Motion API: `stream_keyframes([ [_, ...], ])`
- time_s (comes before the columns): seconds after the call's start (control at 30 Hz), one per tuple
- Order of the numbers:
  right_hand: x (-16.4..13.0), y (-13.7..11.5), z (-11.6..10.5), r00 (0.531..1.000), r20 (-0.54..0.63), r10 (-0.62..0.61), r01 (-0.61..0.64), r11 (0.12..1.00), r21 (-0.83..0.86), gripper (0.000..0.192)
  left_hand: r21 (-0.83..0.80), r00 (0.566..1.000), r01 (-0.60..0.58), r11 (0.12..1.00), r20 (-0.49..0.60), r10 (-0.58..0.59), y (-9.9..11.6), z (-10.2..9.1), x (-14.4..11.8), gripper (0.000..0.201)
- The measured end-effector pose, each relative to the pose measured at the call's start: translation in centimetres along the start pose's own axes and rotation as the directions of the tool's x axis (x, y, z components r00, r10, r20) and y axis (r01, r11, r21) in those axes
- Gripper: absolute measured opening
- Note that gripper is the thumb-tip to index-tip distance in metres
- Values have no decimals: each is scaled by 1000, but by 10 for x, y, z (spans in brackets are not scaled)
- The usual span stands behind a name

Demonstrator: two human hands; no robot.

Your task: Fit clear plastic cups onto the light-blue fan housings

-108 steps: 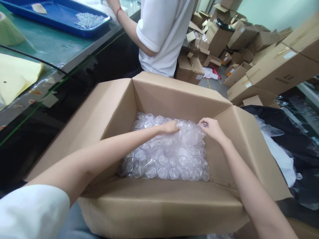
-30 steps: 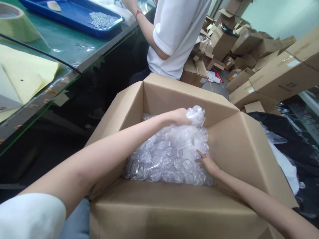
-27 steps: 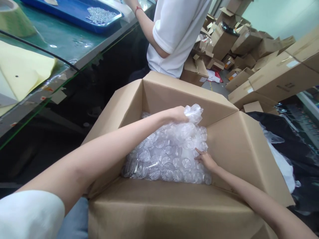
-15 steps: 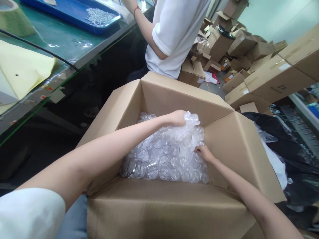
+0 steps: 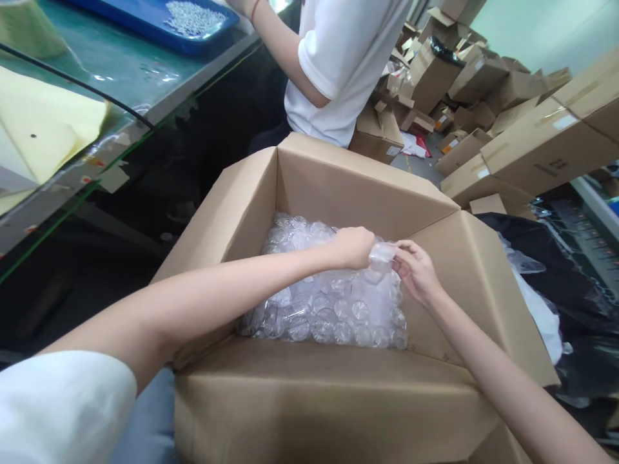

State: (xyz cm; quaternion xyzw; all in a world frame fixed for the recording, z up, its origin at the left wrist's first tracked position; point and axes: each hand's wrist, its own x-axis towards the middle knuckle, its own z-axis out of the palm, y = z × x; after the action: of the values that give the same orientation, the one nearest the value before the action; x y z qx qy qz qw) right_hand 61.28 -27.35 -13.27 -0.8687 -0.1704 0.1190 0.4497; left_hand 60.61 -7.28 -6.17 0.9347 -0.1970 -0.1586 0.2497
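Observation:
An open cardboard box stands in front of me. Inside lies a clear plastic bag filled with several small transparent round parts. My left hand is closed around the gathered neck of the bag near the box's far right side. My right hand pinches the same bunched plastic from the right, fingertips touching the neck. Both forearms reach down into the box.
A person in a white shirt stands just beyond the box at a green workbench with a blue tray. Stacked cardboard cartons fill the right. A black plastic bag lies beside the box.
My right hand rose from the lower side of the bag to the bunched neck, joining my left hand. The neck has dropped lower into the box.

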Motion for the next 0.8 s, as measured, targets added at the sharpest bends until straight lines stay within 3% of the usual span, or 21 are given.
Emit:
stream_keyframes([
  [0.1,-24,30,19,978,174,117,-86,981,-173,24,-29,999,13,999,-43,-14,-4,-11,1,18],
  [0.23,-70,68,46,861,409,302,-115,900,-421,73,-12,992,17,1000,-123,-19,-7,-16,2,16],
  [0.3,-84,78,54,808,466,360,-98,862,-497,85,-16,990,-7,1000,-144,5,-9,-19,2,18],
  [0.4,-89,87,61,777,491,394,-59,822,-567,81,-39,988,-45,998,-152,39,-8,-26,1,26],
  [0.57,-85,104,67,778,502,377,-24,817,-576,61,-76,987,-69,995,-151,57,3,-32,-9,34],
  [0.63,-84,113,67,772,514,373,-35,833,-552,58,-61,997,-31,998,-71,26,9,-29,-11,41],
  [0.7,-83,118,67,760,526,382,-62,848,-526,60,-19,992,72,997,109,-69,11,-23,-10,44],
  [0.8,-82,114,63,735,535,417,-121,857,-501,72,47,889,234,971,394,-233,6,-7,-5,31],
])
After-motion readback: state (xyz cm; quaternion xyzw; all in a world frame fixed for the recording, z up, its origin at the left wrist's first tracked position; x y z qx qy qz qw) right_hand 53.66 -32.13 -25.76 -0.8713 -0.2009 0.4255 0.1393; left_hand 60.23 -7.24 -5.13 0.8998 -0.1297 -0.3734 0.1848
